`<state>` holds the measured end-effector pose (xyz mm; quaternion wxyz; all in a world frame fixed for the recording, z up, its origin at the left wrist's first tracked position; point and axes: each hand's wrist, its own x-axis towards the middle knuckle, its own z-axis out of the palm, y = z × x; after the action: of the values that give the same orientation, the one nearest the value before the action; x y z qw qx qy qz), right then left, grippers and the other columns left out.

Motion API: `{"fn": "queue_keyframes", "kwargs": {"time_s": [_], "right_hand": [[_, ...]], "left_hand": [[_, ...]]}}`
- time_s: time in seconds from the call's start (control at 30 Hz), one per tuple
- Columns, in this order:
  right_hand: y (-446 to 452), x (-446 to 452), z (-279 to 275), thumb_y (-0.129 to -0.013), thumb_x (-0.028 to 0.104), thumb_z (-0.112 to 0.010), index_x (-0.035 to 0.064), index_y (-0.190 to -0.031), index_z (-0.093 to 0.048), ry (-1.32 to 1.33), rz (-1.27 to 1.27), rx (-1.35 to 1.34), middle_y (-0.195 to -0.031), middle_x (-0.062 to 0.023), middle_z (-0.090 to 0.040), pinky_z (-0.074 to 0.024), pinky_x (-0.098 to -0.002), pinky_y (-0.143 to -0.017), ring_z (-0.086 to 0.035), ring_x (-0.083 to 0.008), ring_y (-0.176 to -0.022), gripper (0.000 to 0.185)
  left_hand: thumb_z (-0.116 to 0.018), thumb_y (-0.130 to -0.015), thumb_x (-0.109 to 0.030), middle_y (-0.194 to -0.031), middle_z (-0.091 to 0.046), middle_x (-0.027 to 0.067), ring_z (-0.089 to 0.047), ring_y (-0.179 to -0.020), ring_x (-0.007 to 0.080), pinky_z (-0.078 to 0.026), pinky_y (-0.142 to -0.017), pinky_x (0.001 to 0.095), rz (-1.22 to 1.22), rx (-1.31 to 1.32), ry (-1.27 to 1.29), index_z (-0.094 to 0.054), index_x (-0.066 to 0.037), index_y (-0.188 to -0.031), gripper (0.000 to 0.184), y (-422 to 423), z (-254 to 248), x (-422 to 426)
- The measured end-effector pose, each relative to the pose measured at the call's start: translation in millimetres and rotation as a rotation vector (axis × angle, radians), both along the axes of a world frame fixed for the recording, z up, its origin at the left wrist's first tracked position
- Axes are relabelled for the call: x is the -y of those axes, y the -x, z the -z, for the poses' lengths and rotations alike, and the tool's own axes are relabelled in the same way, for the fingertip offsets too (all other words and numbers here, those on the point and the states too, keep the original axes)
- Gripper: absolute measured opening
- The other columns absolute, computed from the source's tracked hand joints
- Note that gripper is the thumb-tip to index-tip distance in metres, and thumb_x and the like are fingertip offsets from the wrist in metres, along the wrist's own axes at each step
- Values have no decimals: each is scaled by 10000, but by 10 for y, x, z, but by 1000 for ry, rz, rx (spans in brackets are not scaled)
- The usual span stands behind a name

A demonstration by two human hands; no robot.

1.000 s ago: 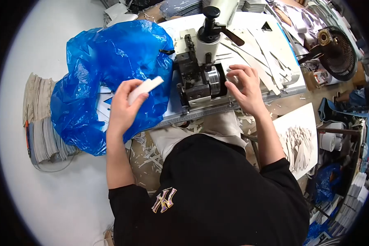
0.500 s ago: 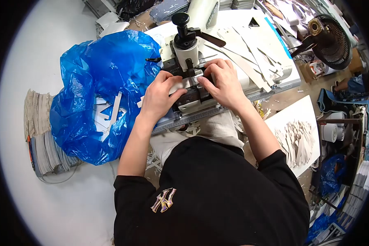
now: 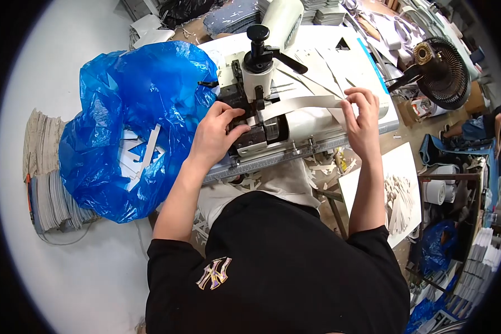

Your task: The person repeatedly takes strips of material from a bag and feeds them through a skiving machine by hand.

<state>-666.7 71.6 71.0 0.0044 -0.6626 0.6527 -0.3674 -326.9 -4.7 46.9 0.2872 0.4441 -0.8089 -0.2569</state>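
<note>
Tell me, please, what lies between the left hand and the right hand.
Part of the machine and a pale strip arching over to the right hand lie there, in the head view.

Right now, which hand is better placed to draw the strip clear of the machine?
Right, I'd say: the right hand pinches the strip's outer end, away from the machine. The left hand is at the machine's opposite side.

Black short-sleeved T-shirt (image 3: 284, 267), 1 interlocking-letter logo (image 3: 214, 273), pale trousers (image 3: 286, 181).
</note>
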Motion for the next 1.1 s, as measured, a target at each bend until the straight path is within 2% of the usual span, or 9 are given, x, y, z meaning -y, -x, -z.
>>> {"fn": "queue_keyframes", "kwargs": {"time_s": [0.1, 0.2, 0.43, 0.5, 0.63, 0.7, 0.83, 0.97, 1.1], "right_hand": [[267, -135, -56, -1054, 173, -663, 37, -973, -650, 17, 100, 22, -1235, -81, -660, -408, -407, -1086, -535, -272, -1200, 159], [466, -164, -55, -1059, 189, -660, 36, -975, -666, 97, 211, 68, -1257, -81, -662, -402, -409, -1093, -535, -275, -1217, 175], [610, -36, 359, -1049, 258, -684, 40, -992, -700, 126, 481, 89, -1283, -106, -678, -401, -417, -1098, -564, -298, -1224, 226], [543, -26, 399, -1042, 287, -697, 42, -1015, -717, 51, 507, 2, -1282, -123, -686, -401, -419, -1098, -580, -305, -1217, 247], [535, -17, 302, -1036, 328, -711, 51, -1103, -739, 191, 584, -136, -1313, -133, -687, -367, -445, -1132, -585, -310, -1228, 287], [446, -18, 235, -1036, 323, -712, 54, -1138, -732, 200, 512, -120, -1347, -126, -672, -354, -450, -1145, -571, -311, -1258, 288], [140, -26, 110, -1039, 299, -711, 61, -1192, -711, 187, 332, -84, -1419, -114, -631, -327, -452, -1176, -527, -314, -1328, 283], [-327, -21, 75, -1020, 225, -721, 74, -1170, -700, 90, 86, 27, -1447, -111, -607, -344, -450, -1186, -483, -315, -1366, 214], [-691, 84, 172, -978, 192, -741, 74, -1135, -699, 14, -67, 71, -1412, -108, -625, -386, -462, -1159, -505, -326, -1330, 200]], "left_hand": [[-864, -886, -215, -1065, -673, 115, -679, -881, 297, -573, -781, 402, -4, -24, -6, -778, -45, -1139, 317, -29, 26, -26], [-842, -914, -175, -1039, -668, 82, -639, -845, 247, -545, -765, 371, -21, 30, 284, -764, -39, -1163, 294, -228, 113, 58], [-740, -979, -179, -1122, -670, 168, -655, -1027, 351, -533, -917, 426, -538, 192, 181, -681, -41, -1293, 348, -1360, 356, 138], [-734, -980, -180, -1169, -671, 186, -655, -1077, 374, -529, -940, 449, -589, 264, 147, -660, -44, -1328, 381, -1687, 590, 156], [-761, -956, -193, -1343, -665, 214, -635, -1241, 426, -520, -992, 497, -582, 450, 45, -629, -47, -1395, 481, -2119, 801, -9], [-775, -947, -196, -1378, -660, 212, -632, -1262, 423, -522, -997, 495, -599, 456, -24, -640, -50, -1391, 486, -2183, 785, -85], [-802, -926, -181, -1250, -683, 179, -672, -1153, 383, -542, -959, 435, -572, 312, -6, -685, -54, -1359, 466, -2078, 719, -70], [-828, -911, -163, -1120, -682, 143, -686, -1006, 333, -558, -892, 392, -466, 31, 173, -731, -54, -1298, 414, -1503, -20, -207], [-839, -905, -231, -1010, -655, 110, -676, -931, 313, -562, -809, 409, -148, 62, 165, -757, -72, -1266, 403, -923, -315, -214]]}}
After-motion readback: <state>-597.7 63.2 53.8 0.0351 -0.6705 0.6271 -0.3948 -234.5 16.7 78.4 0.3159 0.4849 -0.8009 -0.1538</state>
